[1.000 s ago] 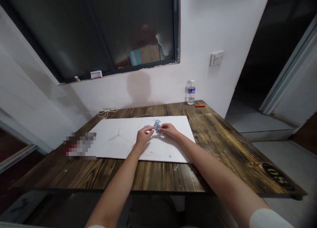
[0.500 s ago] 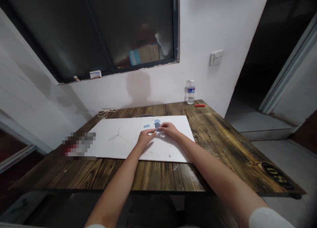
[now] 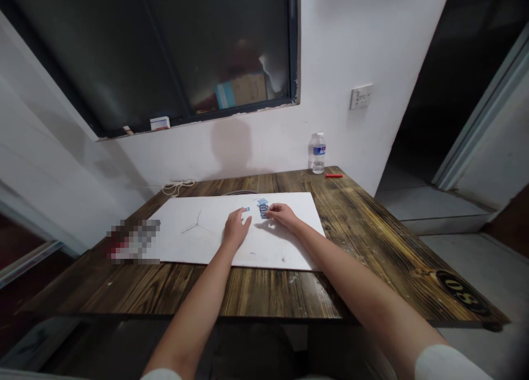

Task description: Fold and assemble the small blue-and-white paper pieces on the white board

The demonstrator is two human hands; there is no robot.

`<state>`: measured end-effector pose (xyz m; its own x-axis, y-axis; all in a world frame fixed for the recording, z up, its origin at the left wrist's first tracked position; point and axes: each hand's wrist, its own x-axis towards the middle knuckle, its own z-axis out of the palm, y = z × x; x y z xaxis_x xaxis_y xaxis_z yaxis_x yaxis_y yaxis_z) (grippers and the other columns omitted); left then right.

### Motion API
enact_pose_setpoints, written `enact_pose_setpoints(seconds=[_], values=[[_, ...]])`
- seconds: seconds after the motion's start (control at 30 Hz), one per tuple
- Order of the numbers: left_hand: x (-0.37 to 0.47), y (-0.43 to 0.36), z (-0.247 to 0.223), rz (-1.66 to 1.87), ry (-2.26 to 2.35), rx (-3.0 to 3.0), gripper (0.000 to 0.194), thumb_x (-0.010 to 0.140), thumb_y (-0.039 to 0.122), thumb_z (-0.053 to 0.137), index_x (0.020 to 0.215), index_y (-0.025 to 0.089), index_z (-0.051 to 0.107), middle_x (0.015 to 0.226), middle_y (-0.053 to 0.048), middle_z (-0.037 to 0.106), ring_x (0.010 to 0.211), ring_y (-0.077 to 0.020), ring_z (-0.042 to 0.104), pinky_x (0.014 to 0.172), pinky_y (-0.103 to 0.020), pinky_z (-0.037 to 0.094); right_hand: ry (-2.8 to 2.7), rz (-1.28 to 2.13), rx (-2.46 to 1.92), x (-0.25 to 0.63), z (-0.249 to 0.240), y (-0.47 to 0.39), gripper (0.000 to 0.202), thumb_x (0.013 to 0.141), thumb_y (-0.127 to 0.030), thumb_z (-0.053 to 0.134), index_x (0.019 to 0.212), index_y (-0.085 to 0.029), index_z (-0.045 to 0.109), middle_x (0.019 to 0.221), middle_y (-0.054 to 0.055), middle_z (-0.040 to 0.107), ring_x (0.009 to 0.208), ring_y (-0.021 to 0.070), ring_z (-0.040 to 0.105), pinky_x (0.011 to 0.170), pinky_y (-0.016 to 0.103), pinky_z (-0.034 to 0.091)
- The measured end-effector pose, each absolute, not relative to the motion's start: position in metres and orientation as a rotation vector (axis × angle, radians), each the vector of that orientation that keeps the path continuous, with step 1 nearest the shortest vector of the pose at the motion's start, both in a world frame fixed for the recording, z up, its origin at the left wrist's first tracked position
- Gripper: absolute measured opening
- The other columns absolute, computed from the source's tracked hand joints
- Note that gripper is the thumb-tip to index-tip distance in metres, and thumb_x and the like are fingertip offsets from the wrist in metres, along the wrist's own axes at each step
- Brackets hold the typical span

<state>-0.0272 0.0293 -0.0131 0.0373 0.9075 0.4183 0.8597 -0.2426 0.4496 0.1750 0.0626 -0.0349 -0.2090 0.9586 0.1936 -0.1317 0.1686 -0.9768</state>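
My right hand is closed, thumb and fingers pinching the right edge of a small dark-blue piece with pale slots; its exact kind is too small to make out. Just behind it, several blue-and-white striped pieces lie on a white board. To the left, my left hand is open, its thumb apart from the fingers. Its fingertips are over a small blue-and-white piece, which they partly hide. Whether they touch it I cannot tell.
The board lies on a dark wooden table. A water bottle and a red pen-like stick are at the back right. A coiled white cable lies at the back left. Thin dark lines mark the board.
My left hand has moved left, away from the slotted piece, and now covers part of the separate blue-and-white piece. My right hand stays in place, still pinching the slotted piece.
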Motion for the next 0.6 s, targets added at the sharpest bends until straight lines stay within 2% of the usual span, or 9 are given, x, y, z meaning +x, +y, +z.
enact_pose_setpoints(seconds=[0.13,0.23,0.33,0.47,0.6], values=[[-0.0259,0.0322,-0.0193,0.583,2.066,2.298,0.059,0.091,0.049,0.052,0.143,0.022,0.045,0.159,-0.009,0.033,0.148,-0.0315,0.022,0.116,-0.05,0.029,-1.373,1.28,-0.88,0.1754,-0.0307,0.0589,0.038,0.057,-0.048,0.082,0.065,-0.017,0.06,0.051,-0.002,0.055,0.048,0.0095,0.044,0.05,0.026,0.032],[-0.0225,0.0324,-0.0202,0.376,2.101,2.302,0.064,0.092,0.058,0.043,0.148,0.027,0.038,0.162,-0.006,0.026,0.151,-0.033,0.013,0.117,-0.057,0.021,-1.384,1.27,-0.879,0.1753,-0.0292,0.0579,0.036,0.058,-0.047,0.08,0.064,-0.017,0.061,0.052,-0.002,0.055,0.048,0.0093,0.044,0.051,0.026,0.032],[-0.0207,0.0324,-0.0187,0.313,2.122,2.276,0.064,0.092,0.061,0.04,0.148,0.029,0.037,0.16,-0.006,0.032,0.15,-0.0324,0.014,0.116,-0.057,0.019,-1.385,1.274,-0.892,0.1748,-0.0305,0.0592,0.036,0.056,-0.047,0.08,0.065,-0.017,0.061,0.052,-0.002,0.056,0.049,0.0098,0.045,0.052,0.026,0.033],[-0.0197,0.0318,-0.016,0.325,2.152,2.27,0.061,0.091,0.06,0.044,0.142,0.027,0.043,0.147,-0.008,0.051,0.145,-0.0319,0.028,0.114,-0.054,0.022,-1.387,1.263,-0.897,0.1742,-0.0334,0.0614,0.036,0.057,-0.047,0.08,0.065,-0.017,0.061,0.052,-0.002,0.055,0.049,0.0099,0.045,0.052,0.026,0.032],[-0.0188,0.0302,-0.0137,0.374,2.185,2.284,0.056,0.089,0.058,0.049,0.135,0.026,0.05,0.138,-0.009,0.059,0.136,-0.0324,0.039,0.11,-0.051,0.028,-1.386,1.27,-0.893,0.1737,-0.0329,0.0618,0.036,0.056,-0.046,0.081,0.064,-0.017,0.061,0.052,-0.001,0.055,0.049,0.0105,0.046,0.051,0.026,0.033]])
